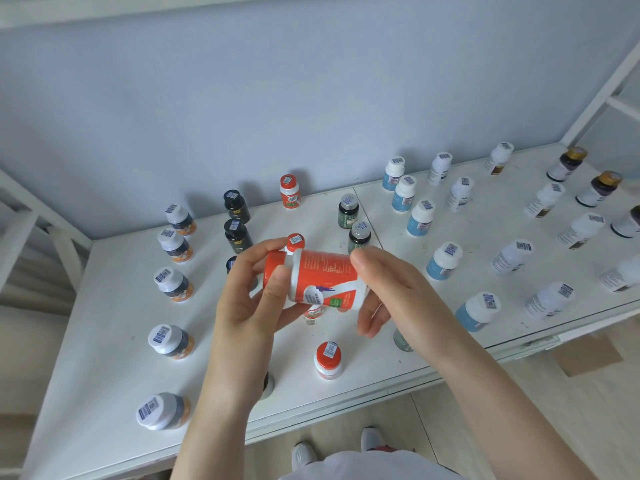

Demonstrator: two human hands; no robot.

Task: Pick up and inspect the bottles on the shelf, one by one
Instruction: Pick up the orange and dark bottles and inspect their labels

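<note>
An orange-and-white bottle (320, 277) with an orange cap lies on its side in both my hands, above the middle of the white shelf (104, 341). My left hand (249, 289) grips the cap end. My right hand (384, 285) holds the bottom end, thumb on top. Other orange-capped bottles stand on the shelf: one at the back (289, 191), one just behind the held bottle (295, 242), one near the front (328, 360). Another is mostly hidden beneath the held bottle.
Rows of upright bottles cover the shelf: white-capped dark-and-orange ones at the left (172, 284), black ones (237, 235), green ones (348, 211), blue-and-white ones (420, 218), white ones at the right (512, 256). A blue wall rises behind. The shelf's front edge runs below my wrists.
</note>
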